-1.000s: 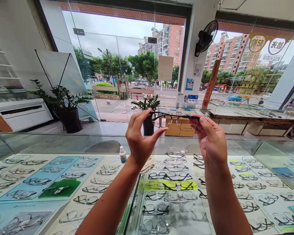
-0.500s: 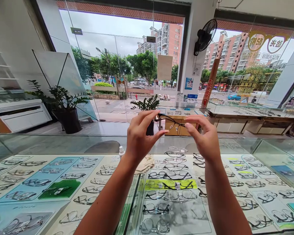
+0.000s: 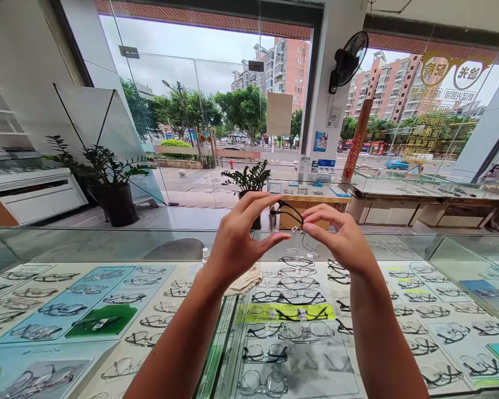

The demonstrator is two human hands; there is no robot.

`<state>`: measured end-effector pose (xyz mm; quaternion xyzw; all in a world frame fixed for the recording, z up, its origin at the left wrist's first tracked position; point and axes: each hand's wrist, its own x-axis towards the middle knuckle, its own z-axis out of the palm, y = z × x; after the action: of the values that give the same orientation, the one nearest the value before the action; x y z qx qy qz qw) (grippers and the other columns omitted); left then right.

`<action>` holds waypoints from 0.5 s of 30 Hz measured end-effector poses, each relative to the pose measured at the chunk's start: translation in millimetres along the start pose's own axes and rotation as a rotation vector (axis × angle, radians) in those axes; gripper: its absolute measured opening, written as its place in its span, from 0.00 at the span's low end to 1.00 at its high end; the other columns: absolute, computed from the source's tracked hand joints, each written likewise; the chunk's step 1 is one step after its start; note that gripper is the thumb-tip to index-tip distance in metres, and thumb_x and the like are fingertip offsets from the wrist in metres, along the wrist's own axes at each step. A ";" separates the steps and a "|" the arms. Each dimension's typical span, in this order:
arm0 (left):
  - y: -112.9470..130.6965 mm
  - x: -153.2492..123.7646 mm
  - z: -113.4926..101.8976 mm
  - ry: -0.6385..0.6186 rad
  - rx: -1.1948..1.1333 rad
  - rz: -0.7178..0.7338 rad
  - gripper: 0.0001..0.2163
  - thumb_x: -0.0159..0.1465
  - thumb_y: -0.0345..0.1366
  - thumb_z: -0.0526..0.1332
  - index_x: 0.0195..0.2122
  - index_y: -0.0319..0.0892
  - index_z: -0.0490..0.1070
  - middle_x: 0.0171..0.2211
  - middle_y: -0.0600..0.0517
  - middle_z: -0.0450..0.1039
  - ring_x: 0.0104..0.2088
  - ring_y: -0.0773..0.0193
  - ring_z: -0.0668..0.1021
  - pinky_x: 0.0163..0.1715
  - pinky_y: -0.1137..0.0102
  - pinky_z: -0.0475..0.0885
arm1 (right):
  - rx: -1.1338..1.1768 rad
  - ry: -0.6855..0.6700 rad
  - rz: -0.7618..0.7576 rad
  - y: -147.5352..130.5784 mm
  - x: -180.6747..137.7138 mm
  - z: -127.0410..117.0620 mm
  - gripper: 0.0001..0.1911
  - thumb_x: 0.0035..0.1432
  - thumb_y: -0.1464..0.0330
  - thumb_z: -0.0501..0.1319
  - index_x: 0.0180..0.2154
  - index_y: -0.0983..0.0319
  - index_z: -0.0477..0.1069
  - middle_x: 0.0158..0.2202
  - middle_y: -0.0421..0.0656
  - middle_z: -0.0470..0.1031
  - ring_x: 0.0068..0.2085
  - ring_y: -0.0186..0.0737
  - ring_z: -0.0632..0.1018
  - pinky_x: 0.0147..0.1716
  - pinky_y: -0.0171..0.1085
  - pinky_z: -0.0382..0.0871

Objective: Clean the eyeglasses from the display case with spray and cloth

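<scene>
Black upper rims mark the glasses (image 3: 293, 211) that we hold up over the glass display counter (image 3: 120, 244), a little toward three o'clock from the middle of our view and tilted, with the lens on our right the lower of the two. Our right hand (image 3: 341, 239) pinches the frame near the bridge between thumb and fingertips. Our left hand (image 3: 242, 238) is curved, its thumb spread well away from its fingers, whose tips are at the frame's upper corner; we cannot tell whether they grip it. Taking the glasses as the dial's centre, we see a beige cloth (image 3: 251, 278) at seven o'clock, partly behind our left wrist, and a white bottle cap (image 3: 205, 253) at eight. Rows of spectacles cross a yellow-green strip (image 3: 253, 313) at six. A potted plant (image 3: 248, 178) stands at ten, and a black wall fan (image 3: 349, 61) hangs at one.
</scene>
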<state>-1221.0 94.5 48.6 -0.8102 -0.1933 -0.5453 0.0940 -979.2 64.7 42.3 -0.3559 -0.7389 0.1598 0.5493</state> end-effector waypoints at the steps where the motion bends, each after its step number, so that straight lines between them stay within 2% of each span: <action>1: 0.6 0.3 -0.5 -0.006 -0.036 -0.008 0.30 0.63 0.44 0.76 0.65 0.50 0.72 0.56 0.45 0.77 0.55 0.53 0.81 0.56 0.55 0.82 | 0.030 -0.014 0.009 1.5 0.4 -0.8 0.09 0.65 0.58 0.71 0.35 0.55 0.83 0.48 0.44 0.83 0.52 0.47 0.80 0.60 0.52 0.69; 5: -0.8 0.0 1.7 -0.034 -0.239 -0.053 0.29 0.64 0.42 0.76 0.65 0.49 0.72 0.57 0.44 0.76 0.54 0.55 0.81 0.56 0.57 0.83 | 0.190 -0.106 0.084 8.8 3.7 -2.4 0.07 0.62 0.58 0.73 0.35 0.54 0.84 0.55 0.44 0.82 0.57 0.48 0.79 0.64 0.54 0.66; 9: -6.7 -2.5 7.1 -0.068 -0.465 -0.144 0.30 0.62 0.39 0.77 0.65 0.48 0.72 0.57 0.43 0.76 0.56 0.54 0.81 0.59 0.58 0.82 | 0.317 -0.179 0.204 9.6 6.5 -1.9 0.06 0.60 0.60 0.74 0.33 0.54 0.85 0.60 0.44 0.82 0.59 0.49 0.80 0.63 0.52 0.68; 15: -16.7 -4.3 11.8 -0.103 -0.635 -0.206 0.30 0.61 0.36 0.78 0.63 0.47 0.72 0.57 0.44 0.77 0.55 0.55 0.83 0.57 0.61 0.82 | 0.388 -0.194 0.252 8.5 7.2 1.7 0.09 0.57 0.57 0.75 0.34 0.54 0.86 0.47 0.45 0.88 0.51 0.48 0.84 0.58 0.51 0.73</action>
<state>-1219.4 113.0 39.1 -0.8018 -0.0991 -0.5432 -0.2285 -978.8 76.0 41.4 -0.3161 -0.6934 0.3995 0.5096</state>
